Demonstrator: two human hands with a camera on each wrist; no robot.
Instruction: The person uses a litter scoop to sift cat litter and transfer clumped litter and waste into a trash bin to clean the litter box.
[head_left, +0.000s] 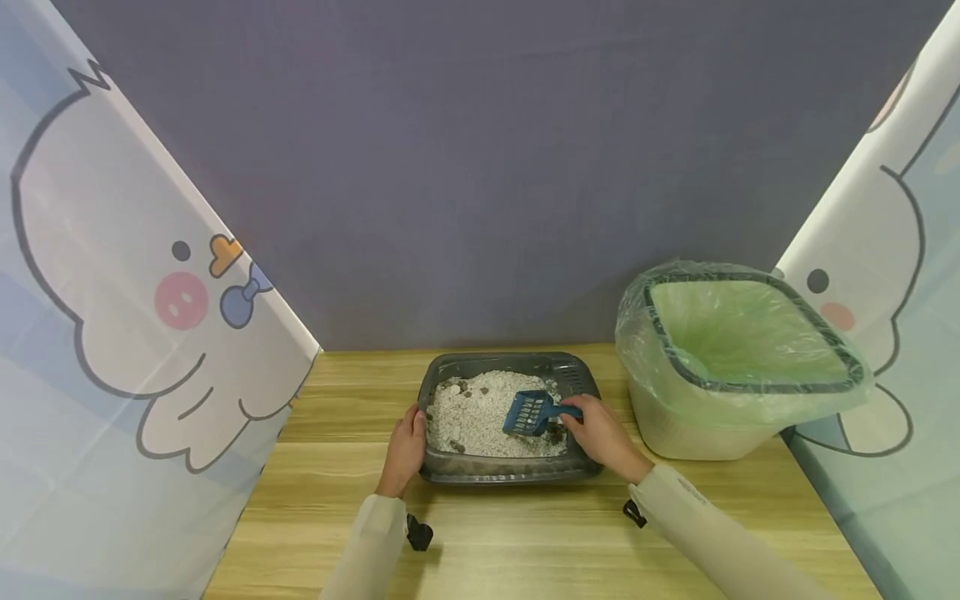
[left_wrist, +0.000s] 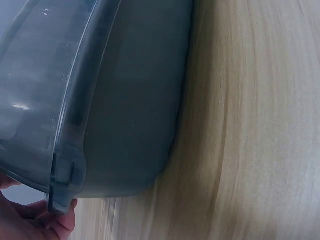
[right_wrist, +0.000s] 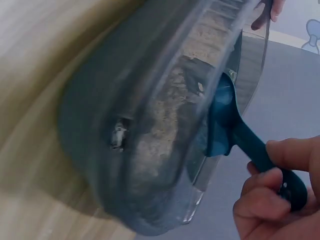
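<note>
A dark grey litter box (head_left: 495, 475) sits on the wooden table, holding pale litter (head_left: 468, 425) with several dark clumps (head_left: 457, 447). My left hand (head_left: 405, 450) grips the box's left rim; in the left wrist view the fingertips (left_wrist: 65, 222) curl under the rim's corner. At the box's right side, my right hand (head_left: 606, 433) holds a blue slotted litter scoop (head_left: 527, 414) by its handle. The scoop's head is over the right part of the litter. The right wrist view shows thumb and fingers (right_wrist: 262, 200) wrapped round the scoop handle (right_wrist: 252, 147).
A white trash bin (head_left: 675, 421) lined with a green translucent bag (head_left: 738, 329) stands just right of the box. Behind the table (head_left: 345, 417) rises a grey wall panel (head_left: 450, 183). Cartoon-printed cloths hang at both sides.
</note>
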